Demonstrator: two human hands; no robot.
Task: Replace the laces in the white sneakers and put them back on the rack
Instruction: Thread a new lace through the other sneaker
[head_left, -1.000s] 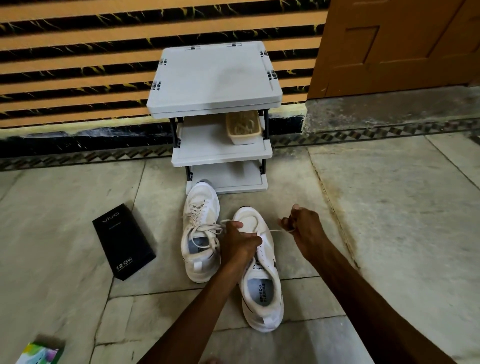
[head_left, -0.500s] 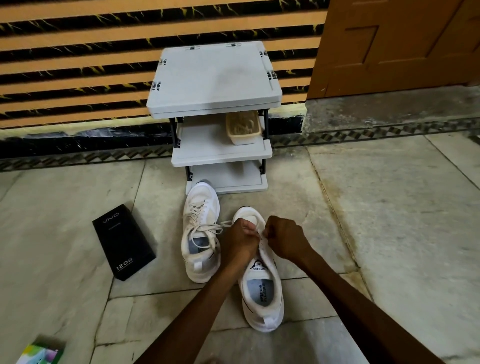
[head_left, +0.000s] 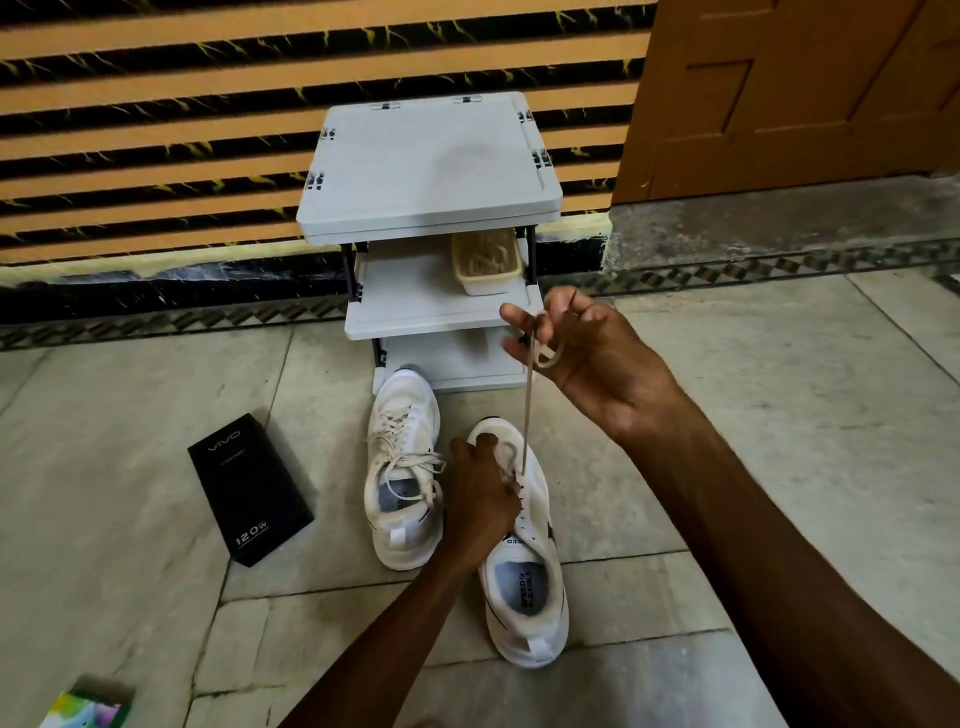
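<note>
I am holding my right hand (head_left: 576, 348) up in front of the rack's lower shelves, its fingers half curled with the lace (head_left: 527, 415) looping round them, so I am gripping it between thumb and fingers. The lace is running tight and nearly straight down from that hand to the front eyelets of the near sneaker (head_left: 524, 587). My left hand (head_left: 480, 493) is bearing down on that sneaker, fingers curled over its upper just behind the toe and gripping it, and a small slack loop of lace is lying right beside my fingertips. The near sneaker is lying on the floor (head_left: 779, 467) with its toe pointing far and most of its eyelets bare. The far sneaker (head_left: 402, 467) is sitting just to its left, laced, its ends hanging loose and its toe close to the foot of the rack (head_left: 431, 171). The rack is standing against the striped wall, with a small basket (head_left: 485, 260) sitting on the right of its middle shelf. A black box (head_left: 249, 491) is lying on the floor left of the sneakers, and a colourful box (head_left: 85, 709) is showing at the near left corner
</note>
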